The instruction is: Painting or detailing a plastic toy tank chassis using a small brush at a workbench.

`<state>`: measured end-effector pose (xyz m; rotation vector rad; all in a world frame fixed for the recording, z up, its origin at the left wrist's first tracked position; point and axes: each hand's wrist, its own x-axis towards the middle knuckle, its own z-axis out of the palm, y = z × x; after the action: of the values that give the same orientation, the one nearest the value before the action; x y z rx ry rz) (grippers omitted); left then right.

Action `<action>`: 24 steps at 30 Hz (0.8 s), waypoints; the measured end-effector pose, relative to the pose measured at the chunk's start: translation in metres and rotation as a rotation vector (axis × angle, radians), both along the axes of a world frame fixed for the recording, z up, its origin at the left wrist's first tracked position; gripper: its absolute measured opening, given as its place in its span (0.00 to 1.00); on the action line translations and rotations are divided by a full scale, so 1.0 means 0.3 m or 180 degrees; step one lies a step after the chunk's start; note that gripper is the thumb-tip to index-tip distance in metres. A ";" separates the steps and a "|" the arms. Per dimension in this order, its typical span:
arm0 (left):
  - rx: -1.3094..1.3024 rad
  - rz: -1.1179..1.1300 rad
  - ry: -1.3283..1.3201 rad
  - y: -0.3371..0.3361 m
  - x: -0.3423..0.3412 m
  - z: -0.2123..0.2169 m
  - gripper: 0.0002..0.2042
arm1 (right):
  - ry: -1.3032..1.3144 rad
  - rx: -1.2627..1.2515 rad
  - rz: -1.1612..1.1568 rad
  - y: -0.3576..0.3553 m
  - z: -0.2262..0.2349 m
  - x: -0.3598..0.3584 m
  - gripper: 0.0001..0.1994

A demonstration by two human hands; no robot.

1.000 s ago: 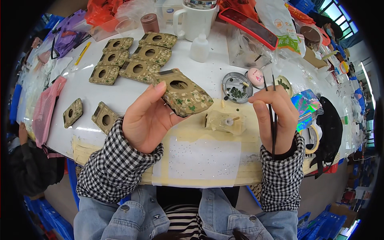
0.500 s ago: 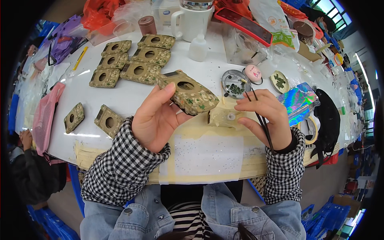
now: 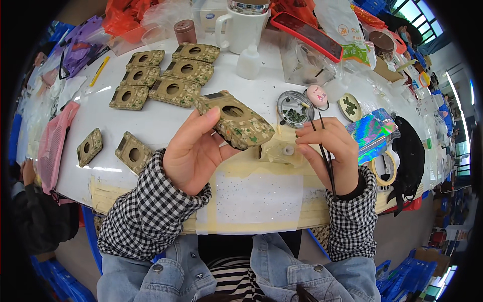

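My left hand holds up a flat rectangular case covered in green and gold beads, with a round hole in it. My right hand grips thin black tweezers, their tips pointing up. Between the hands, a small yellowish block with a round cap sits on the taped patch of the white table. A white sheet dotted with tiny specks lies just in front of me.
Several more beaded cases lie at the back left, two more near the left edge. A round dish of dark beads, a white mug, a small white bottle, a red phone, holographic bags and tape roll crowd the right.
My right hand has dropped from a raised position and moved left toward the yellowish block. The left hand keeps the beaded case held up, nearly still.
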<state>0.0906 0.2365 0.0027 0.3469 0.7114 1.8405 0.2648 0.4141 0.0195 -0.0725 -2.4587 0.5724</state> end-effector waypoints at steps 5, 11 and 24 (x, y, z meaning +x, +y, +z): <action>-0.0013 -0.0078 0.0054 0.006 -0.005 -0.003 0.24 | 0.0045 0.0030 -0.0035 0.003 -0.006 0.006 0.08; -0.0045 -0.0076 0.0085 0.004 -0.006 -0.001 0.24 | 0.0070 0.0039 -0.0053 -0.001 -0.001 0.003 0.08; -0.0062 -0.0062 0.0081 0.004 -0.006 -0.005 0.24 | 0.0072 0.0067 -0.0069 -0.003 -0.006 0.001 0.08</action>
<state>0.0888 0.2376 0.0012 0.3640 0.7405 1.8126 0.2651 0.4131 0.0178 -0.0836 -2.4388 0.5349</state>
